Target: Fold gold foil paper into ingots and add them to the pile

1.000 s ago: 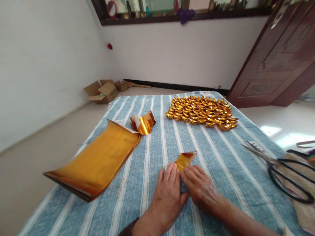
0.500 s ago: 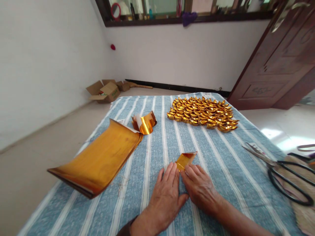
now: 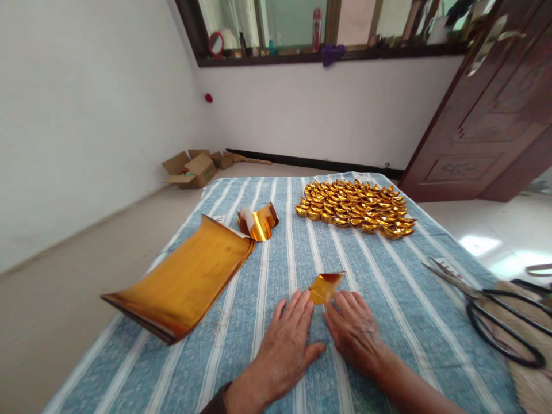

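A small piece of gold foil paper point(image 3: 322, 289) lies on the striped cloth in front of me, folded, with a pointed corner raised at its far right. My left hand point(image 3: 291, 342) rests flat, fingers stretched out and thumb apart, its fingertips on the paper's left edge. At the lower right edge of the paper, my right hand point(image 3: 354, 325) has its fingers curled against it; their tips are partly hidden. Beyond, to the right, stand several rows of folded gold foil ingots point(image 3: 356, 207). A stack of gold foil sheets point(image 3: 185, 276) lies to the left, its ends curling up.
A curled strip of gold foil point(image 3: 261, 224) sits behind the stack. Large black-handled scissors point(image 3: 483, 296) lie at the right edge of the cloth point(image 3: 241, 368). On the floor, an open cardboard box point(image 3: 192, 169) stands by the wall. A brown door point(image 3: 470, 115) is at right.
My right hand has shifted slightly right, away from my left hand, leaving more of the foil paper showing. The left hand stays almost in place. The view has tilted up a little.
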Demonstrator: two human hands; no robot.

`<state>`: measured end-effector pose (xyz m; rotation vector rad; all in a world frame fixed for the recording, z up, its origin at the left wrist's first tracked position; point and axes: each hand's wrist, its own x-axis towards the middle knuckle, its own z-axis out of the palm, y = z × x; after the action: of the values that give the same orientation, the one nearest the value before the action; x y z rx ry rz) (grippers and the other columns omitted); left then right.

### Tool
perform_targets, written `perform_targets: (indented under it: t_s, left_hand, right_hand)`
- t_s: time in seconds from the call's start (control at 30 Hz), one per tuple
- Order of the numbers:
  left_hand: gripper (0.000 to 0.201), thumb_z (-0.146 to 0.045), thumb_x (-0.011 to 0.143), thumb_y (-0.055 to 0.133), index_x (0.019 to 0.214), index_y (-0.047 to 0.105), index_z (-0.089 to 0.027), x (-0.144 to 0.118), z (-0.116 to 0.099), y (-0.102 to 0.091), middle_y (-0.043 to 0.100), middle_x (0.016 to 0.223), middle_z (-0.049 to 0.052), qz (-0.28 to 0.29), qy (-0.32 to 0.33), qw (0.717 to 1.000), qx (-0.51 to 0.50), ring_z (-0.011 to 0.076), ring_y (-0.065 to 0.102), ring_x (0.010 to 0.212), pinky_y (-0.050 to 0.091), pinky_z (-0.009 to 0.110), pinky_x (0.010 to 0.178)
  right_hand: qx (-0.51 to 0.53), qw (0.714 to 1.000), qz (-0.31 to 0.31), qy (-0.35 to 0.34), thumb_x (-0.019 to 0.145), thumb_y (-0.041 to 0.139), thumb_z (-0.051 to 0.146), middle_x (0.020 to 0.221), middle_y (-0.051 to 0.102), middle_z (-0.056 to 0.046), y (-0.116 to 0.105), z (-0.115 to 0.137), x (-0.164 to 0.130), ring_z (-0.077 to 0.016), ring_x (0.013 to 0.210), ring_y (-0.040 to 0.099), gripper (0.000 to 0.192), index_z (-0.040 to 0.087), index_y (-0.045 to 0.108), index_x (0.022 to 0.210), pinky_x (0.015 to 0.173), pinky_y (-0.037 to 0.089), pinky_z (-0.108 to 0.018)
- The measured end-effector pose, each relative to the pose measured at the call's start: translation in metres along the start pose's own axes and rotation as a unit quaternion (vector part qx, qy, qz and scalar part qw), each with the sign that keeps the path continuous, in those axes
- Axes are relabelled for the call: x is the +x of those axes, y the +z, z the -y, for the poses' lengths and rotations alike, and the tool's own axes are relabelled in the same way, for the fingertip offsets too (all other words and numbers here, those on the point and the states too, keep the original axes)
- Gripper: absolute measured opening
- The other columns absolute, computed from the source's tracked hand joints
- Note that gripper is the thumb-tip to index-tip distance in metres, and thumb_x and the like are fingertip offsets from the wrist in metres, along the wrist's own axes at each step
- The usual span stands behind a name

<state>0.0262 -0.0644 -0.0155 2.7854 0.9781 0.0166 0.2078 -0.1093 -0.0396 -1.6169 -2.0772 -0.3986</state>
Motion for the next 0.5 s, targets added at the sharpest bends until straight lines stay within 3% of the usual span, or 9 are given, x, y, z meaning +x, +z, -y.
perform_targets:
  t_s: [0.5]
  left_hand:
    - [0.059,-0.054,0.093,0.046,0.139,0.046,-0.016,-0.013,0.01,-0.003,0.037,0.152,0.015,-0.018,-0.023,0.998,0.048,0.0331,0.031,0.141,0.03,0.059,0.11]
  right_hand:
    - [0.003,1.0,-0.023,0.0,0.09,0.048,0.012,0.08,0.059,-0.007,0.006,-0.001,-0.002,-0.0236,0.078,0.049,0.019,0.019,0.061,0.079,0.068,0.035,-0.036]
